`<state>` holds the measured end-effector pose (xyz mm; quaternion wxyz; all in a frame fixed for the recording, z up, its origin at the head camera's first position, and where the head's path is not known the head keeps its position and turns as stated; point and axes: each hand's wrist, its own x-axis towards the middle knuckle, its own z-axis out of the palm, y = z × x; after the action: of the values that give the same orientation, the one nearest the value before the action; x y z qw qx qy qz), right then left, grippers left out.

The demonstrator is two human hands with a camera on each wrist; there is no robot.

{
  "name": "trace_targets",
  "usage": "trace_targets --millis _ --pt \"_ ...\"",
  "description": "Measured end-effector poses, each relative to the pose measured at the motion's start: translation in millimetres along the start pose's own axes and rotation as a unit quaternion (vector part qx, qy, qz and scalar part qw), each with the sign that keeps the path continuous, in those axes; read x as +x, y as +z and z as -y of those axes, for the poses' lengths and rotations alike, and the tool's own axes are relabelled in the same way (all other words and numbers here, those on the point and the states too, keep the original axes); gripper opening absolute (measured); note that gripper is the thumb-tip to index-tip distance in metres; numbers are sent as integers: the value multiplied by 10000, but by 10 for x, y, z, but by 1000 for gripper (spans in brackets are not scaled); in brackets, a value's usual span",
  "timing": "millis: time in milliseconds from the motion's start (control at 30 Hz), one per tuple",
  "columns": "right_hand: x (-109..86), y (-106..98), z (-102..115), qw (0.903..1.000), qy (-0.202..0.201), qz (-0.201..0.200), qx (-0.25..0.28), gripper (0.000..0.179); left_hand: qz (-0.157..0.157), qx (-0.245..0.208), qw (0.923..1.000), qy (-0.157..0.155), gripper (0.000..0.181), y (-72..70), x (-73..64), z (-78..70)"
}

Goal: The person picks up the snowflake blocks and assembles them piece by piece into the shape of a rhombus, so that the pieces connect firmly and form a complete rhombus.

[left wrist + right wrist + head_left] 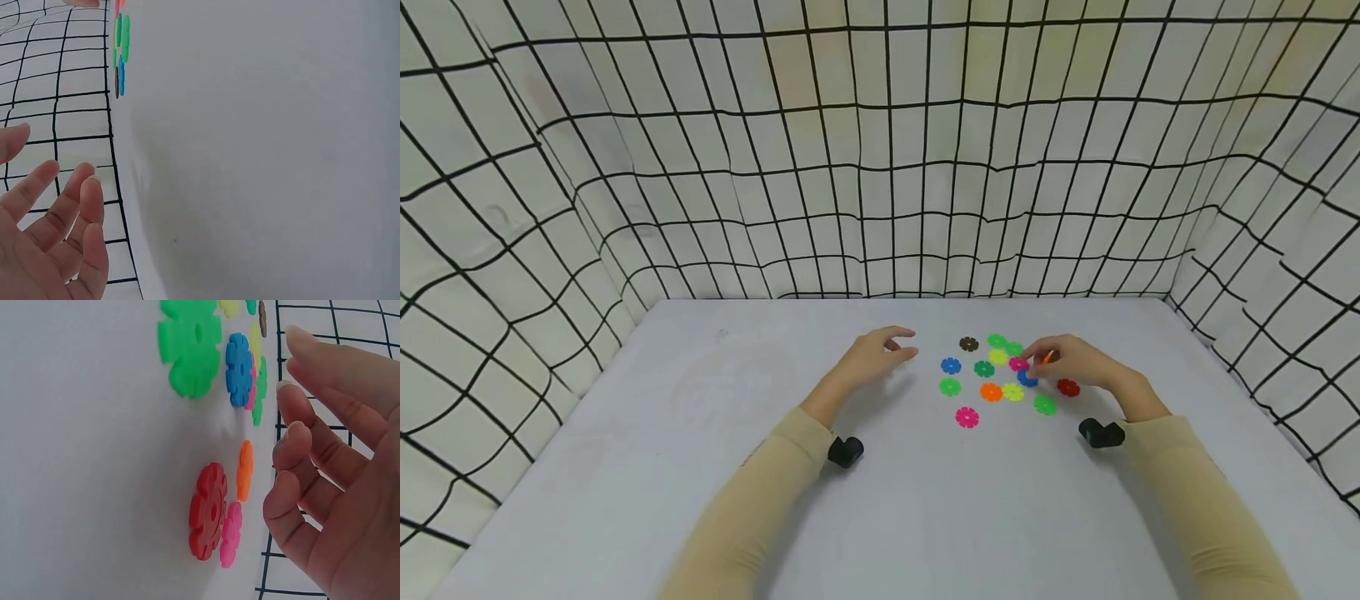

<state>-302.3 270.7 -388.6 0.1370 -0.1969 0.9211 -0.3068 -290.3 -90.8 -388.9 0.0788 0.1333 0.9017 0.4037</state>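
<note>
Flower-shaped plastic discs with notched rims lie flat and scattered at the right of the white table. My right hand point(1075, 360) hovers over their right side with fingers loosely bent and nothing between them. Close by are a blue disc point(239, 370), a red disc point(209, 512), an orange disc point(245, 470) and a pink disc point(231, 535). In the head view the hand partly covers some of these. To the left of the discs, my left hand point(872, 358) is held above the table, thumb and fingers apart, holding nothing. Nearest to it are another blue disc point(951, 366) and a light green disc point(950, 387).
The white table point(700, 467) reaches back to a black grid net point(887, 167) over pale walls on three sides. A brown disc point(969, 343) lies toward the back, and another pink disc point(967, 417) lies toward the front. Black wrist-worn devices point(846, 452) show at both sleeves.
</note>
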Motion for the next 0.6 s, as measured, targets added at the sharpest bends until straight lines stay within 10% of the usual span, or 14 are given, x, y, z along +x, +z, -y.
trace_targets --millis 600 --pt "36 -49 -61 9990 85 420 -91 38 832 -497 9951 -188 36 232 127 -88"
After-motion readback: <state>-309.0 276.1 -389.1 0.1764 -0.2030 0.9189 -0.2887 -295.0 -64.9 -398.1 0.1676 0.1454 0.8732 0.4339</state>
